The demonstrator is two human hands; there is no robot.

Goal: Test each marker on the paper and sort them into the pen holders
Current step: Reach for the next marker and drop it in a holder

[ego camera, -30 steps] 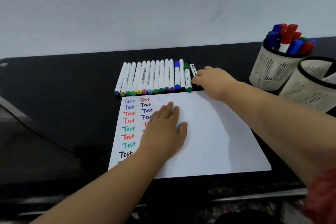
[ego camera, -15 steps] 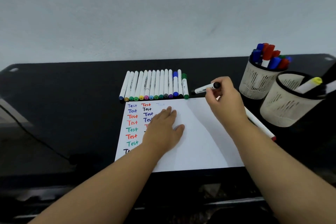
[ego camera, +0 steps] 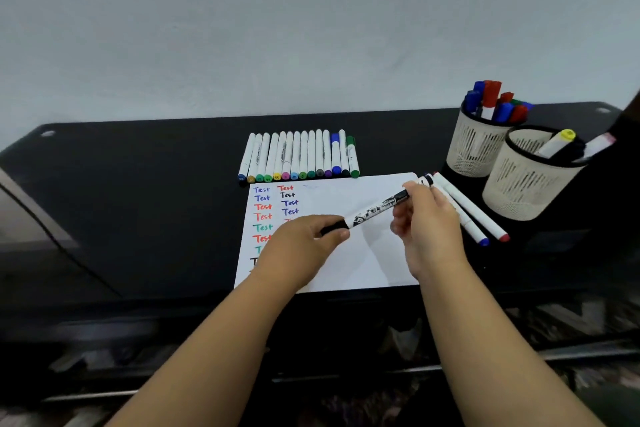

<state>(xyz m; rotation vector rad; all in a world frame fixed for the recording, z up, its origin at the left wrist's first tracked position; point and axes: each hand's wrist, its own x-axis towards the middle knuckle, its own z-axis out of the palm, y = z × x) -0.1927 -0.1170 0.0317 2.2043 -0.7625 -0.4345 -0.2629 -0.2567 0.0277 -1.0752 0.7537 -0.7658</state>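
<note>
Both hands hold one marker (ego camera: pixel 375 211) above the paper (ego camera: pixel 363 253). The marker is white-barrelled with black print and a black cap, and it lies tilted, its capped end low to the left and its other end high to the right.

Left hand (ego camera: pixel 304 246): grip closed on the black cap, thumb and fingers pinching it. The wrist hangs over the left part of the sheet.

Right hand (ego camera: pixel 427 229): grip closed on the upper end of the barrel, fingertips curled round it.

The paper lies flat on the black counter (ego camera: pixel 138 201). Its left side carries two columns of the word "Test" in blue, red, green and black; the left hand covers part of them.

A row of markers (ego camera: pixel 299 158) lies side by side just beyond the paper's far edge, coloured caps toward the sheet.

Two loose markers (ego camera: pixel 474 211) lie just right of the paper, one blue-tipped and one red-tipped, slanting toward the near edge.

Two white mesh pen holders stand at the right. The far holder (ego camera: pixel 472 146) contains blue, red and green capped markers. The near holder (ego camera: pixel 519 184) contains a few markers, one yellow-capped.
</note>
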